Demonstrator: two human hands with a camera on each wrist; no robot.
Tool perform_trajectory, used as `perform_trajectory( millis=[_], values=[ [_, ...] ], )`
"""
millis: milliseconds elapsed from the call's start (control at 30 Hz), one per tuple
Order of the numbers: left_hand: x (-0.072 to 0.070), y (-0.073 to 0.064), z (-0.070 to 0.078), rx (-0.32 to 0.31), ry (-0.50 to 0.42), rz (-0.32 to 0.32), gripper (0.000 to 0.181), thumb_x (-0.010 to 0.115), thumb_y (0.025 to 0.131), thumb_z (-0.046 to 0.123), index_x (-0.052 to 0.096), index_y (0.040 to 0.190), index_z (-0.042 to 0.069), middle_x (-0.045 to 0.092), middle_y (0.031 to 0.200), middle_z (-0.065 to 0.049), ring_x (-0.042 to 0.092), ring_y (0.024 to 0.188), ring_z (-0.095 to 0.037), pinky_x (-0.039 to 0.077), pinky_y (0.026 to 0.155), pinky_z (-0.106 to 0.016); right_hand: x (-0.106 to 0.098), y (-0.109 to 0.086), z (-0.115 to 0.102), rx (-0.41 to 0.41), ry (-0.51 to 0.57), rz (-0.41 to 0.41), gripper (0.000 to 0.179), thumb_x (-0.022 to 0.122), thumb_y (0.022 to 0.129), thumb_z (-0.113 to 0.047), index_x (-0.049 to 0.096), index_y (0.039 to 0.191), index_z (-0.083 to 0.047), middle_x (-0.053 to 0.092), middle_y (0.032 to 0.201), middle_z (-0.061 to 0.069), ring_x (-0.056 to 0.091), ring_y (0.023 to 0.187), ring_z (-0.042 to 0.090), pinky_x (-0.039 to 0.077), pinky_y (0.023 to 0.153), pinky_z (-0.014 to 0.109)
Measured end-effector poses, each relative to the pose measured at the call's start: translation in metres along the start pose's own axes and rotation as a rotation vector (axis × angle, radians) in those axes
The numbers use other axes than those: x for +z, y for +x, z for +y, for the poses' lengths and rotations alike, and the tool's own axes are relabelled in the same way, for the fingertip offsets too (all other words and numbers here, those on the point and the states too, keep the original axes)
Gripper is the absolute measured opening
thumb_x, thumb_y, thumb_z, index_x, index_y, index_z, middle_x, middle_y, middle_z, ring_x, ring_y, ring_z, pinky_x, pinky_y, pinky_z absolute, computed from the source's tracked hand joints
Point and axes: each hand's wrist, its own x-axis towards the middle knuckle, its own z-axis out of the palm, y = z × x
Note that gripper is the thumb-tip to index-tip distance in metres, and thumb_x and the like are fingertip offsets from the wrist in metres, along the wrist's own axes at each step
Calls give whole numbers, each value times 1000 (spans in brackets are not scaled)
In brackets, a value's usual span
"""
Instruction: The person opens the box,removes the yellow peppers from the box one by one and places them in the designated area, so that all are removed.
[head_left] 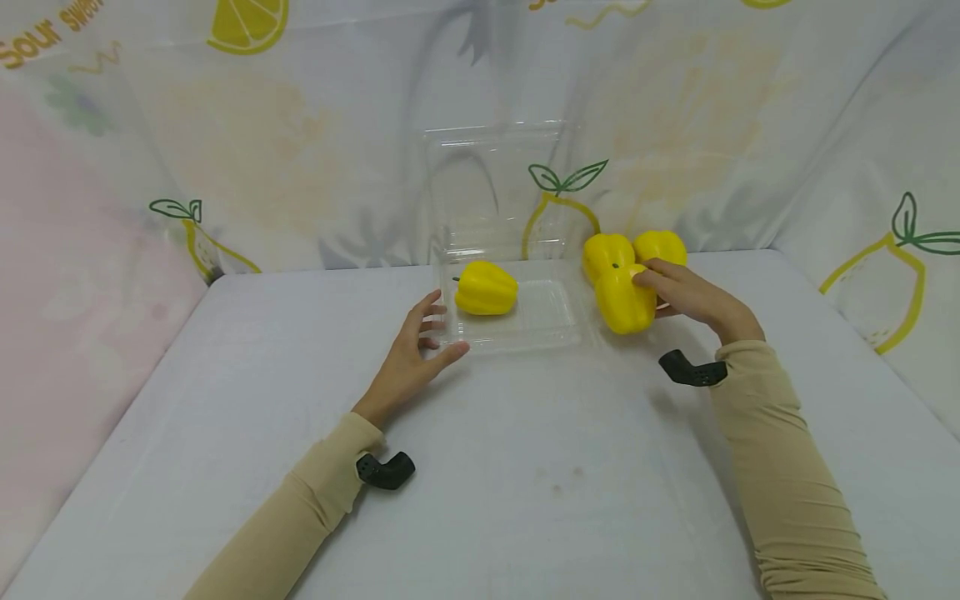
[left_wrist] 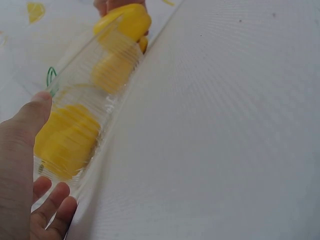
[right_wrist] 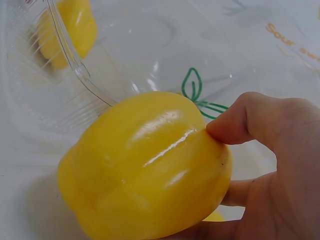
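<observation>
My right hand (head_left: 693,296) grips a yellow bell pepper (head_left: 625,302), thumb on top and fingers beneath; it fills much of the right wrist view (right_wrist: 150,165). Just right of a clear plastic container (head_left: 517,341), this pepper overlaps two other yellow peppers in the head view, one at the left (head_left: 606,252) and one at the right (head_left: 662,245). Inside the container another yellow pepper (head_left: 486,289) lies on its side, stem to the left. My left hand (head_left: 408,354) is at the container's front left corner, fingers spread along its left side and thumb at the front rim.
The container's clear lid (head_left: 495,167) stands raised at the back, against a white cloth backdrop (head_left: 360,108) printed with lemons. A white cloth covers the table (head_left: 510,467). Dark wrist-worn devices stick out from the left sleeve (head_left: 386,472) and the right sleeve (head_left: 692,369).
</observation>
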Motion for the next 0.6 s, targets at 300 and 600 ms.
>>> perform_trajectory(
  millis=[300, 600],
  values=[
    [3, 3, -12, 26, 13, 16, 87, 70, 81, 47, 19, 149, 31, 41, 143, -2, 50, 117, -21, 46, 96, -38, -2, -1, 2, 11, -2, -34, 56, 32, 100, -42, 31, 137, 0, 37, 135, 20, 47, 118, 38, 44, 100, 52],
    [2, 3, -10, 17, 7, 12, 86, 71, 82, 43, 19, 149, 31, 41, 143, -1, 50, 117, -21, 46, 96, -39, -2, 2, 3, 54, -15, -75, 65, 36, 99, -43, 22, 144, 1, 32, 141, 24, 44, 121, 41, 44, 100, 52]
  ],
)
